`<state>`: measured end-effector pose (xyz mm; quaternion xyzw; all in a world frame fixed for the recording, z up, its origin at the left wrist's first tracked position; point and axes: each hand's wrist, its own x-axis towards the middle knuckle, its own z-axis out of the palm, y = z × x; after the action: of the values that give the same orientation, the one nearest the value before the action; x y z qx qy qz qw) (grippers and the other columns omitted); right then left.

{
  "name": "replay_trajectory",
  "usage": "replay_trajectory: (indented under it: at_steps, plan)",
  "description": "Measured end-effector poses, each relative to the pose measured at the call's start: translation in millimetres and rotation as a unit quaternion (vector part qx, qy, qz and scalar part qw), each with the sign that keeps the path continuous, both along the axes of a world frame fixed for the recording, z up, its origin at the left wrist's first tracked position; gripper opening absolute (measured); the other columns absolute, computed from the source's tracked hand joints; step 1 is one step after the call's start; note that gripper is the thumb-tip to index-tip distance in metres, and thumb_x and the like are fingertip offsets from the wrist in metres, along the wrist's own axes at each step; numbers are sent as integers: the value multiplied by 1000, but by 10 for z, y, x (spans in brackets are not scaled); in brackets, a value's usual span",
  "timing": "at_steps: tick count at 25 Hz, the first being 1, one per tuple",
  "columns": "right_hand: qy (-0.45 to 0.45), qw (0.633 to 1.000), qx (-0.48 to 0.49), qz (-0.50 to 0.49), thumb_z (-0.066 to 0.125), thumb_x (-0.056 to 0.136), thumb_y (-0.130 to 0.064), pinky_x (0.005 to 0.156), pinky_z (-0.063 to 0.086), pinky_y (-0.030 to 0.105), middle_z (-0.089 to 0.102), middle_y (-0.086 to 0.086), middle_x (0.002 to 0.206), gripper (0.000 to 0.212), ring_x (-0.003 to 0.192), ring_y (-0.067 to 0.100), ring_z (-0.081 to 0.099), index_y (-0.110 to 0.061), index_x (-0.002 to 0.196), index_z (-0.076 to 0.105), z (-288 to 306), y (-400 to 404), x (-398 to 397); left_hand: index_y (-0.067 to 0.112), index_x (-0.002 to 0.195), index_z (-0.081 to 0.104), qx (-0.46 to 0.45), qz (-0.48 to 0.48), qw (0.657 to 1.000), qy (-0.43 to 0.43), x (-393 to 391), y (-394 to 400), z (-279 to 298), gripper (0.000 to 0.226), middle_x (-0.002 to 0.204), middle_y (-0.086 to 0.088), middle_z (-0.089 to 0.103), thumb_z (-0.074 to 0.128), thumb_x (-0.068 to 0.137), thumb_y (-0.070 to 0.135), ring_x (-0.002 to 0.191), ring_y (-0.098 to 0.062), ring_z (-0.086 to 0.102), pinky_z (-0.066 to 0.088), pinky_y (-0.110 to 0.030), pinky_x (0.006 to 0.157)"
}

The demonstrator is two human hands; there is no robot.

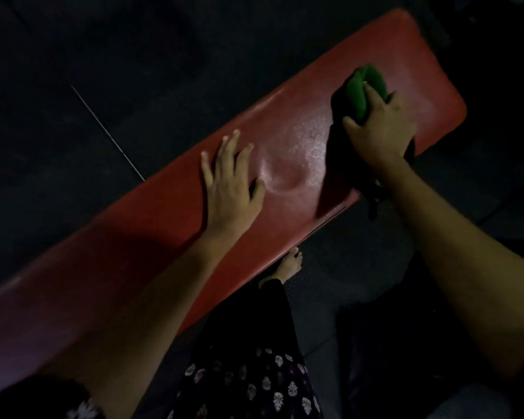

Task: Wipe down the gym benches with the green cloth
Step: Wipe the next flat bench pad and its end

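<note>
Nearest, patterned dark trousers (248, 373) and a bare foot (289, 264) stand on the dark floor (58, 140); no writing is readable. The red bench (152, 225) runs long from seven o'clock to one o'clock. The left hand (229, 182) presses flat on it, fingers spread. Farther, toward one o'clock, the right hand (381, 125) grips the bunched green cloth (365, 86) against the bench.

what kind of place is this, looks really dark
Most likely a gym. A long red padded bench stands on dark rubber-like floor matting, and the right hand presses a green cloth onto the pad, as in equipment cleaning.
</note>
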<state>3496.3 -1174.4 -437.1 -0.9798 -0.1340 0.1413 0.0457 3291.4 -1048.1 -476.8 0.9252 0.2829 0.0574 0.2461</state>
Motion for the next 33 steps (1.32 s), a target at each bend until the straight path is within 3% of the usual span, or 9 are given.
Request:
replay_trajectory:
  at_steps: [4,8,10,14,20,24,28,30,33]
  plan:
    - [19,987,-23,157,53,87,-47,96,36,45,37,17,135,69,117,35,43,-29,147,25,-18,398,-607,10,140,41,66,24,994,84,-493,43,-53,60,151,-12,31,39,89,42,142,-28,22,1,-61,109]
    - [34,925,-51,374,61,83,-49,93,34,45,43,18,126,76,113,32,42,-33,148,25,49,61,-782,11,142,36,75,18,992,103,-534,8,-97,59,152,-10,31,35,92,42,143,-28,20,5,-64,110]
    - [40,945,-69,318,61,84,-46,95,34,45,40,19,128,73,114,33,42,-33,147,27,59,-4,-550,11,142,37,75,28,992,102,-535,54,-98,59,151,-10,32,35,92,42,143,-28,21,6,-63,110]
    - [23,998,-20,62,55,86,-48,96,37,43,35,18,136,68,117,34,45,-30,146,29,-14,487,-505,10,141,38,71,35,992,101,-577,90,-109,59,151,-11,33,36,91,41,143,-29,20,4,-62,110]
    - [19,947,-26,321,55,85,-52,95,33,42,35,14,134,74,120,30,38,-35,148,21,55,205,-818,5,133,44,64,61,991,98,-476,77,17,55,145,-15,38,50,86,33,141,-31,23,0,-67,106]
    - [11,998,-6,61,59,84,-49,95,35,44,31,16,140,70,124,35,33,-34,145,30,-23,-444,-262,4,132,44,35,22,997,59,24,-120,128,53,148,-15,33,58,85,24,143,-30,18,-5,-59,110]
    - [-13,984,101,-145,59,84,-43,97,32,44,32,15,138,71,122,30,34,-34,147,27,-99,-546,-617,8,141,36,9,-110,993,41,738,-554,107,54,154,-10,24,49,92,27,145,-25,14,-5,-53,114]
    - [-16,957,206,-204,61,84,-38,96,34,44,36,14,135,69,120,28,38,-31,146,31,-184,-486,-1013,12,146,30,34,-133,989,55,938,-713,37,56,156,-7,21,36,95,36,145,-23,12,-4,-56,113]
    - [-6,843,381,-379,56,89,-36,94,43,43,38,10,125,66,109,25,48,-28,147,26,-346,-536,-1019,19,145,33,93,-132,985,53,1011,-813,-94,58,154,-4,26,26,95,46,144,-26,15,-2,-58,111]
